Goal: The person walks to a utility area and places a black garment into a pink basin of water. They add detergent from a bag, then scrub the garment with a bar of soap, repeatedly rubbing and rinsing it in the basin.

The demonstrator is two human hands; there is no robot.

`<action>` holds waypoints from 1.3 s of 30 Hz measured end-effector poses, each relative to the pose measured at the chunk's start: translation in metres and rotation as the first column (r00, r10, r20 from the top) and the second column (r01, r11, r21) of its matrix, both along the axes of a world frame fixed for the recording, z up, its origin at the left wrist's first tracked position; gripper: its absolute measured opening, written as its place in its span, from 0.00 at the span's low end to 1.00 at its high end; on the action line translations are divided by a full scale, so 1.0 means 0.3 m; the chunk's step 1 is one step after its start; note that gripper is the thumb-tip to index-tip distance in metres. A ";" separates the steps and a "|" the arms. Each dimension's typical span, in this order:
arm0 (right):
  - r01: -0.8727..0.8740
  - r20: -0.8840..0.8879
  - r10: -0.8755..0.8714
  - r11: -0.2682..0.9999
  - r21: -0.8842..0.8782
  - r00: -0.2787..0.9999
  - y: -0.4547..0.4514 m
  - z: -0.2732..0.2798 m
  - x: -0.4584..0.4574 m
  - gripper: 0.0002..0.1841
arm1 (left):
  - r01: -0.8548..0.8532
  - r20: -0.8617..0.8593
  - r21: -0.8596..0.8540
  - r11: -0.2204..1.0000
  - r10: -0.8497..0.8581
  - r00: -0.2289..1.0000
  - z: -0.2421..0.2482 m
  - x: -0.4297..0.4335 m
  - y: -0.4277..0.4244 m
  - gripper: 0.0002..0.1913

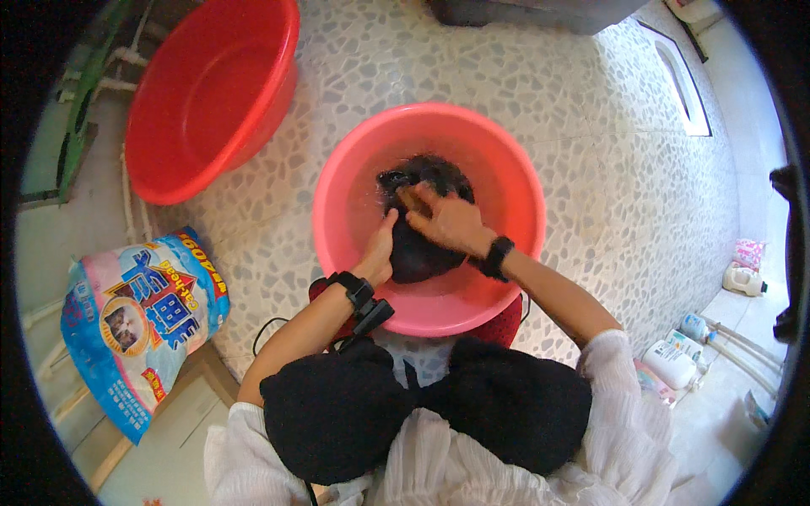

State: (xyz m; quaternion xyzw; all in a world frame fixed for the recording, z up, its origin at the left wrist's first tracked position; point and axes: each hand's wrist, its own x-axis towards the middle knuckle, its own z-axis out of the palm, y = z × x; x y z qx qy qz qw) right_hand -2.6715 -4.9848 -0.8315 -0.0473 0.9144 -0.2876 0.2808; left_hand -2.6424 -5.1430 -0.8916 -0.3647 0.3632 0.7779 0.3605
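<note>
A pink plastic basin (428, 316) stands on the floor before me, with wet black fabric (421, 253) bunched in its middle. My left hand (378, 250) is at the fabric's left edge, its thumb on top and the other fingers hidden behind or under the cloth. Over the upper part of the bundle, my right hand (452, 221) is curled around a small brown object (414, 201), pressed close to the fabric. That object is partly covered by the fingers and somewhat blurred, so its kind is unclear.
A larger red basin (209, 95) leans at upper left, near white pipes (130, 183). Below it stands a blue-and-pink washing powder bag (145, 322). White bottles (671, 364) sit along the right. A dark-edged appliance or furniture base (538, 12) is at the top.
</note>
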 end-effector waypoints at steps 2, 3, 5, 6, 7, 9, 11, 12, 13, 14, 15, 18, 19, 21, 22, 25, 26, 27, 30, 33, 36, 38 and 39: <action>-0.070 0.021 0.070 0.997 0.022 0.997 0.000 0.013 0.024 0.37 | 0.015 0.046 0.051 0.999 -0.017 0.999 0.014 -0.005 -0.003 0.30; -0.110 0.064 0.112 0.993 -0.030 0.992 0.004 0.012 0.031 0.36 | 0.030 0.043 0.016 0.999 -0.030 0.999 0.020 -0.002 0.001 0.30; -0.003 0.066 0.006 0.999 -0.044 0.998 0.013 -0.003 0.017 0.37 | 0.030 0.054 -0.034 0.999 -0.028 0.998 0.023 -0.005 0.011 0.30; 0.033 0.075 -0.029 0.998 -0.049 0.997 0.019 -0.020 -0.012 0.37 | 0.033 0.031 -0.046 0.998 -0.032 0.999 0.020 -0.002 0.021 0.32; 0.009 0.017 -0.009 0.999 0.034 1.000 0.025 -0.035 -0.036 0.37 | 0.035 0.042 -0.046 0.998 -0.033 0.999 0.015 -0.003 0.026 0.32; -0.007 0.017 0.004 0.987 0.158 1.000 0.028 -0.050 -0.071 0.36 | 0.034 -0.005 -0.042 0.999 -0.034 0.999 -0.002 -0.003 0.030 0.32; 0.004 0.047 -0.007 0.997 0.081 0.999 0.026 -0.047 -0.073 0.36 | 0.054 -0.041 -0.101 0.993 -0.058 0.997 -0.024 -0.005 0.021 0.32; 0.032 0.079 -0.037 0.997 0.064 0.996 0.025 -0.039 -0.062 0.36 | 0.076 -0.024 -0.123 0.989 -0.080 0.997 -0.032 -0.007 0.008 0.33; -0.020 0.098 0.019 1.000 0.011 0.995 0.020 -0.021 -0.033 0.38 | 0.058 -0.032 -0.056 0.997 -0.060 0.998 -0.039 -0.007 0.000 0.34; -0.018 0.122 0.021 0.999 -0.031 0.992 0.014 -0.006 -0.006 0.38 | 0.054 -0.004 0.011 0.998 -0.054 0.999 -0.040 -0.006 -0.009 0.35; -0.061 0.209 0.074 0.996 -0.066 0.975 0.008 0.015 0.032 0.39 | 0.038 0.097 0.051 0.998 -0.043 0.994 -0.036 -0.003 -0.013 0.36; 0.049 0.205 -0.026 0.993 -0.109 0.978 0.001 0.031 0.048 0.40 | 0.102 0.024 -0.049 0.994 -0.101 0.995 0.016 -0.008 0.004 0.38; 0.114 0.171 -0.089 0.983 -0.143 0.981 0.009 0.028 0.031 0.40 | 0.104 0.008 -0.075 0.992 -0.104 0.995 0.045 -0.021 0.016 0.38; 0.135 0.108 -0.119 0.980 -0.147 0.987 0.027 0.011 -0.016 0.42 | 0.188 -0.169 -0.234 0.954 -0.231 0.958 0.123 -0.046 0.033 0.36; 0.175 0.127 -0.149 0.958 -0.225 0.981 0.037 0.005 -0.034 0.43 | 0.259 -0.244 -0.396 0.881 -0.373 0.895 0.170 -0.057 0.029 0.35; 0.366 0.168 -0.325 0.817 -0.446 0.931 0.075 0.018 -0.090 0.38 | 0.484 -0.135 -0.729 0.484 -0.795 0.592 0.293 -0.146 -0.018 0.32; 0.436 0.280 -0.335 0.716 -0.545 0.900 0.083 0.036 -0.100 0.35 | 0.458 -0.073 -0.821 0.340 -0.859 0.507 0.330 -0.167 -0.035 0.31; 0.512 0.391 -0.331 0.595 -0.620 0.859 0.097 0.063 -0.099 0.33 | 0.345 -0.056 -0.911 0.226 -0.896 0.441 0.362 -0.184 -0.047 0.29; 0.635 0.534 -0.370 0.252 -0.730 0.760 0.098 0.153 -0.118 0.23 | 0.224 -0.452 -0.648 0.728 -0.604 0.656 0.409 -0.183 0.004 0.26; 0.645 0.630 -0.298 -0.057 -0.762 0.717 0.082 0.220 -0.149 0.23 | 0.338 -0.499 -0.274 0.901 -0.433 0.751 0.424 -0.151 0.088 0.29; 0.621 0.680 -0.268 -0.278 -0.733 0.682 0.054 0.233 -0.175 0.21 | 0.387 -0.621 0.134 0.912 -0.227 0.750 0.415 -0.082 0.180 0.28; 0.644 0.725 -0.281 -0.335 -0.688 0.629 0.032 0.219 -0.192 0.22 | 0.489 -0.521 0.254 0.835 -0.308 0.796 0.410 -0.052 0.210 0.25; 0.624 0.719 -0.264 -0.364 -0.692 0.643 0.023 0.210 -0.198 0.22 | 0.484 -0.494 0.247 0.839 -0.320 0.808 0.409 -0.038 0.221 0.25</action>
